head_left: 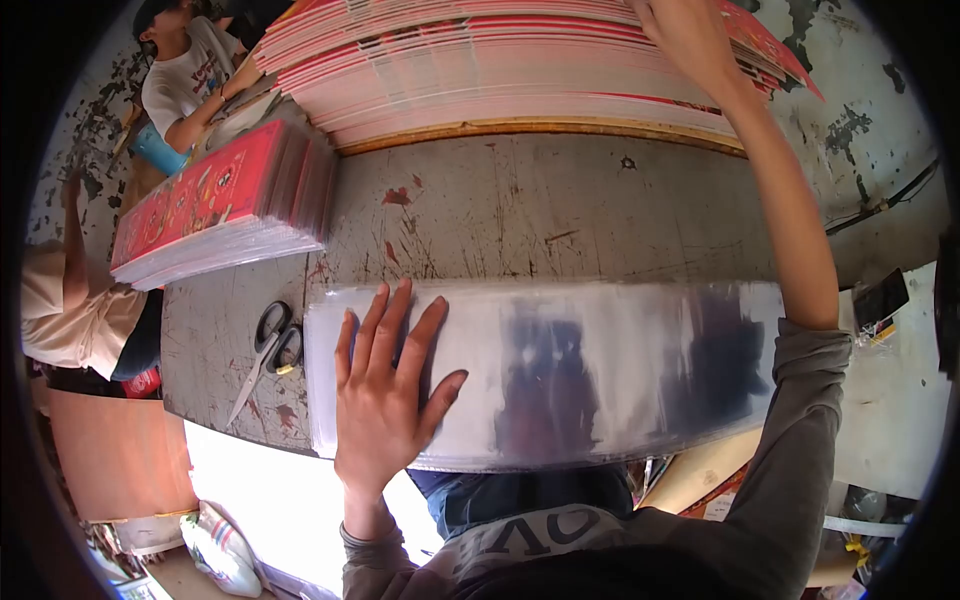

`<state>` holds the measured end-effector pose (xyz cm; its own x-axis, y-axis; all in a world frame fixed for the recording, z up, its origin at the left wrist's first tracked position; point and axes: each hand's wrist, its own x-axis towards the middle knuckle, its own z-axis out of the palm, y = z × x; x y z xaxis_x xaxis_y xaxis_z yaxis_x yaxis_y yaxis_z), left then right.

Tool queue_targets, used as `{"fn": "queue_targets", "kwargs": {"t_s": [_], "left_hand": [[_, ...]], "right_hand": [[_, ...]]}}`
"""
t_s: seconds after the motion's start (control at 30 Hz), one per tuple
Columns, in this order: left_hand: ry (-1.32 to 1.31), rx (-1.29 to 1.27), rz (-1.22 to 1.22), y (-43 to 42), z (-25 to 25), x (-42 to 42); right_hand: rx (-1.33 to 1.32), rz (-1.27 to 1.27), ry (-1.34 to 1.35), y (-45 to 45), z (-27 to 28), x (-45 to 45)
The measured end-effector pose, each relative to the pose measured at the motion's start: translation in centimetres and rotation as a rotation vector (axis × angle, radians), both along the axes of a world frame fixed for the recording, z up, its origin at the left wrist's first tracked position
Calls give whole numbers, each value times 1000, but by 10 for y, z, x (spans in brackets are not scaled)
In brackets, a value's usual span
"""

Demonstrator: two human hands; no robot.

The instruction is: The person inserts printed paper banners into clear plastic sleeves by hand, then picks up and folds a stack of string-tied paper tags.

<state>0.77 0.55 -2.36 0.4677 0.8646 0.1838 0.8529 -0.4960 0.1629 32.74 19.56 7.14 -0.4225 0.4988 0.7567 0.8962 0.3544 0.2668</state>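
Note:
My left hand (385, 400) lies flat, fingers spread, on a long stack of clear plastic sleeves (640, 380) in front of me. The glossy top sleeve reflects dark shapes. My right hand (690, 40) reaches far forward to the tall stack of red-and-white printed sheets (500, 75), at its right part. Most of its fingers are cut off by the upper edge of the view, so their grip cannot be made out. Scissors with black handles (268, 350) rest on the table left of my left hand.
A pile of red printed pieces in clear plastic (230, 200) stands at the left of the scratched grey table (480, 210). One person (195, 75) sits at the upper left; another person (85, 310) is at the left edge. A wooden board (540, 128) lies under the tall stack.

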Motion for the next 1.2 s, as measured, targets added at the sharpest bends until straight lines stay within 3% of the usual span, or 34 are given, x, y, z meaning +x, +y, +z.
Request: {"fn": "queue_targets", "kwargs": {"t_s": [0.17,0.33,0.47,0.57,0.63,0.7,0.73,0.8,0.83,0.87,0.97,1.03,1.13,1.2], "left_hand": [[-111,97,30,-8,-3,4],[-161,175,14,-11,-6,3],[-168,219,-9,-11,-9,1],[-200,275,-44,-11,-13,-2],[-241,195,69,-17,-19,-4],[-236,193,38,-25,-35,-18],[-226,187,10,-27,-42,-22],[-252,148,46,-27,-48,-22],[-274,111,81,-27,-47,-22],[-146,245,-14,-26,-41,-22],[-282,94,76,-28,-48,-24],[-213,176,23,-26,-46,-23],[-183,248,-22,-23,-39,-19],[-223,195,-10,-19,-37,-17]], "right_hand": [[38,32,-176,-13,9,5],[54,0,-132,-92,15,-9],[-211,-51,22,-165,-10,-14],[-248,-5,37,-216,-29,-22],[-267,22,49,-242,-47,-22],[-474,58,-9,-262,-62,-20],[-472,56,-10,-266,-63,-20],[-919,135,29,-270,-63,-21],[-915,132,32,-269,-62,-18],[-919,132,49,-263,-60,-12],[-874,53,70,-245,-64,-6],[-822,-27,74,-233,-70,-2],[-1021,-31,230,-218,-73,5],[-905,-92,166,-206,-72,10]]}}
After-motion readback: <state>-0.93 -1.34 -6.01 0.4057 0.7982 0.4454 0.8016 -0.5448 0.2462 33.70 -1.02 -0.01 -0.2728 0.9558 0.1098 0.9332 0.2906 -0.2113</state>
